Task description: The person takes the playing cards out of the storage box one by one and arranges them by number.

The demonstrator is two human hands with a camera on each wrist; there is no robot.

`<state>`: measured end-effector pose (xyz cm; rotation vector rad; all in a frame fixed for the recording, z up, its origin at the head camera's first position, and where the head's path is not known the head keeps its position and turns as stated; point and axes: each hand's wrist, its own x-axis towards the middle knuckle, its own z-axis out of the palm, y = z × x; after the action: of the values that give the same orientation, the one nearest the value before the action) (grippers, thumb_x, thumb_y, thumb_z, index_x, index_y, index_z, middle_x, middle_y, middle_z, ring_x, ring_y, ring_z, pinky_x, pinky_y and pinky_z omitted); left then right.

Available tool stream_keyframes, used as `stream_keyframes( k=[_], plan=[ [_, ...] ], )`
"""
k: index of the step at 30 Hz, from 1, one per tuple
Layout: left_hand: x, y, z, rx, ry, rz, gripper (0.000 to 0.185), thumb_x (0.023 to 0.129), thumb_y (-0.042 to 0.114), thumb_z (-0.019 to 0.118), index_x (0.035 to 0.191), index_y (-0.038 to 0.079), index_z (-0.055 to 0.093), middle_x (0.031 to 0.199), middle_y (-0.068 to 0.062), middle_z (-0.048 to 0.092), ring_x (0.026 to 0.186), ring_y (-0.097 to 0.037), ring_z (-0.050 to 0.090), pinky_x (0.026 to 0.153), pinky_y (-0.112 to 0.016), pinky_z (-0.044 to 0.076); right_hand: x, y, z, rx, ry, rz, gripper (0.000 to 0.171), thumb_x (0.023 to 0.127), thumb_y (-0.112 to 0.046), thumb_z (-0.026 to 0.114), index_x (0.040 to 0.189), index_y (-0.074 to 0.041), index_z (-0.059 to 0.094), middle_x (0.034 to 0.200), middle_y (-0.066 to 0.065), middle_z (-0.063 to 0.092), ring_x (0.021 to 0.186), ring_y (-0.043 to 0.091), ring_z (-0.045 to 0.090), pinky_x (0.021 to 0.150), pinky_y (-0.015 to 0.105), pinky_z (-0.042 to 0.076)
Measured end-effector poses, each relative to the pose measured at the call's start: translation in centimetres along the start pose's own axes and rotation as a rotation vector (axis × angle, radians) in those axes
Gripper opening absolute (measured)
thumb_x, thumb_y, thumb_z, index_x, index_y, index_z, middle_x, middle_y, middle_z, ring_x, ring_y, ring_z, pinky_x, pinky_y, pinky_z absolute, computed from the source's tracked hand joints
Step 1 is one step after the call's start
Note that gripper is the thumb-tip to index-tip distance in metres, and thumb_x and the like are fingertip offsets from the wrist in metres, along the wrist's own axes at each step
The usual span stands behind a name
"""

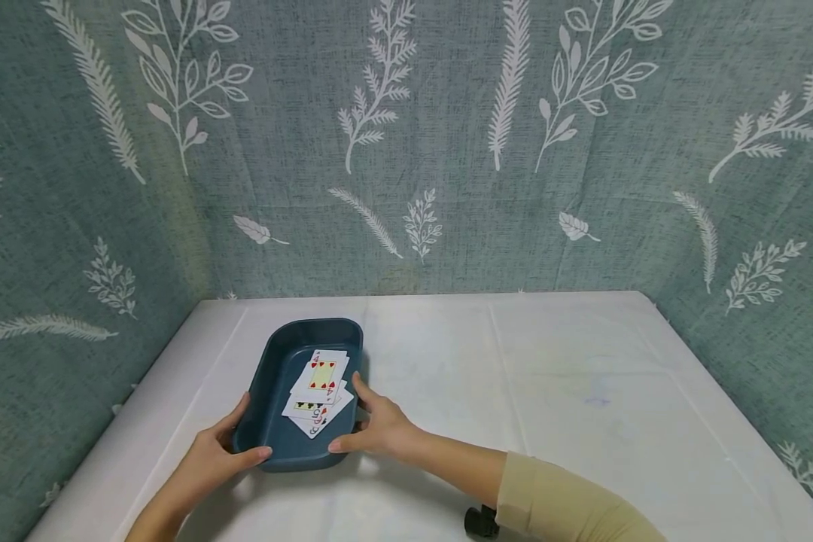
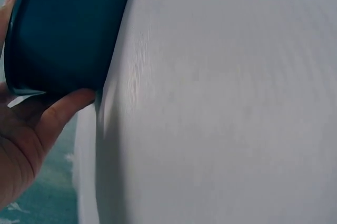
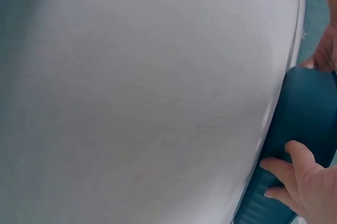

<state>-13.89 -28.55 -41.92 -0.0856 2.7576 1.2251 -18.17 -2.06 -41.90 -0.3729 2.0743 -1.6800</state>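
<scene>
Here, a dark teal tray (image 1: 274, 369) of face-up cards (image 1: 320, 388), left hand (image 1: 213, 455) and right hand (image 1: 379, 429) gripping its near corners.

A person's left hand (image 2: 23, 140) grips the near end of a dark teal plastic tray (image 2: 63, 29), thumb pressed against its rounded outer wall, as it rests on a white cloth-covered table (image 2: 221, 119).

Lowest cards (image 1: 312, 410) mostly covered; faces illegible.
</scene>
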Motion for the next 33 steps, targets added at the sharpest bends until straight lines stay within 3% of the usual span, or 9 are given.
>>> stream_keyframes(
  k=[12,21,33],
  plan=[
    [0.5,0.9,1.3,-0.035,-0.001,0.004,0.099,0.079,0.035,0.076,0.149,0.001,0.015,0.152,-0.026,0.019,0.129,-0.039,0.041,0.101,-0.048,0.041,-0.5,0.3,-1.4,0.014,0.014,0.024,0.106,0.071,-0.008,0.083,0.152,-0.018,0.016,0.15,0.02,0.032,0.112,0.029,0.059,0.089,0.033,0.052],
    [0.9,1.6,2.0,-0.05,0.013,0.039,0.098,0.078,0.034,0.077,0.149,0.001,0.018,0.151,-0.024,0.022,0.128,-0.038,0.043,0.1,-0.045,0.042,-0.8,0.7,-2.5,0.122,-0.012,0.015,0.106,0.071,-0.003,0.081,0.153,-0.017,0.014,0.151,0.023,0.028,0.121,0.035,0.053,0.088,0.033,0.052],
    [1.4,2.4,2.9,-0.082,0.033,0.043,0.099,0.076,0.033,0.079,0.149,0.002,0.02,0.15,-0.024,0.026,0.12,-0.036,0.05,0.098,-0.047,0.044,-1.4,0.5,-3.4,0.126,0.01,0.039,0.107,0.071,-0.001,0.081,0.153,-0.02,0.014,0.15,0.023,0.028,0.119,0.035,0.054,0.088,0.034,0.053]
  ],
)
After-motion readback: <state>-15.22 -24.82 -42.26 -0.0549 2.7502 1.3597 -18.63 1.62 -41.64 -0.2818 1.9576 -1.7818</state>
